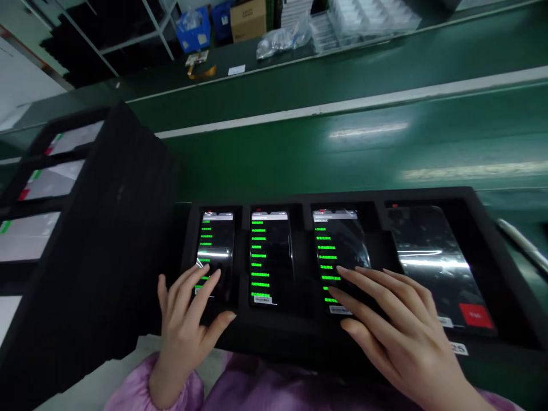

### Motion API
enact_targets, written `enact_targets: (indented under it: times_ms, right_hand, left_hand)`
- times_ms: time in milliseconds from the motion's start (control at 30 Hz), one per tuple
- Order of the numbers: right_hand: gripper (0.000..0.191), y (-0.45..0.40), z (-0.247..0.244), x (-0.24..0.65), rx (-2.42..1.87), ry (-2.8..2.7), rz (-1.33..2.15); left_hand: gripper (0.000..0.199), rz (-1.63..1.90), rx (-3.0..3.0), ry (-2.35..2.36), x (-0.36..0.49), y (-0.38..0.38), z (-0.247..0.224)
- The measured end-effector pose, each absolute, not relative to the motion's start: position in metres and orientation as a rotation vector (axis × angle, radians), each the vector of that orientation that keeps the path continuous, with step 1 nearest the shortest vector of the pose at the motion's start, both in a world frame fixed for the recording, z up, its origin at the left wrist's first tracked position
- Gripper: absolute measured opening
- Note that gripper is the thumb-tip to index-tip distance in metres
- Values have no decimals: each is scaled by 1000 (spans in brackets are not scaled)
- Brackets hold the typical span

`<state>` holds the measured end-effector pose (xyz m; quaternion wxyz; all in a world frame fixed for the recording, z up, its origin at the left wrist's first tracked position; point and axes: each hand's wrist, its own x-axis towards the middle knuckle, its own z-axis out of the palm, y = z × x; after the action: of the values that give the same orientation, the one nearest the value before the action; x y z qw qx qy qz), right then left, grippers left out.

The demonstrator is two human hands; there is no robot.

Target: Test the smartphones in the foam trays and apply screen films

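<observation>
A black foam tray [274, 328] lies in front of me with several smartphones set in its slots. My left hand [188, 314] is open, its fingertips over the lower part of the leftmost phone [217, 234]. My right hand [398, 322] is open too, with fingers spread over the lower screen of the third phone [340, 234]. Between the hands lies the second phone [274, 257]. These three screens show green text lists on black. The rightmost phone [432, 240] has a dark screen with a red box at its lower right corner. Whether the fingertips touch the glass, I cannot tell.
A tall stack of black foam trays [128, 228] stands at the left, white-screened phones in its top one. Beyond the green bench surface [278, 154], a ledge bears plastic bags [285, 40] and clear blister trays [368, 20]. A white pen-like object [522, 245] lies right.
</observation>
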<state>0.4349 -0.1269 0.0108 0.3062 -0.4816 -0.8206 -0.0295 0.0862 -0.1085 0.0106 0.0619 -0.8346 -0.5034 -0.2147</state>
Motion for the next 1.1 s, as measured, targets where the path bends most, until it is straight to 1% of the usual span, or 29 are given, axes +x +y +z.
enact_targets:
  times_ms: [233,400,533,667,933,1033,1100]
  right_hand:
    - [19,-138,12,443,-1311,-2134,-72]
    - [26,-144,11,445,-1400,-2132,-101]
    - [25,-143,10,446,-1408,-2123,-148]
    - [25,-146,7,450,-1373,-2010,-145]
    - [30,-146,-8,456,-1379,-1936,-127]
    - [36,-144,-8,454,-1341,-1971,-146]
    - [47,-143,-8,455,-1336,-1975,-150]
  left_hand:
    - [42,-727,-2495,-1502,73,-106,10]
    - [41,-792,-2596,-1383,83,-105,8]
    - [48,-647,-2690,-1317,108,-99,14]
    - [57,-512,-2684,-1396,129,-91,18]
    - [56,-641,-2666,-1521,147,-89,17]
    - [58,-633,-2653,-1541,151,-91,16]
    - [60,-575,-2646,-1560,153,-91,16]
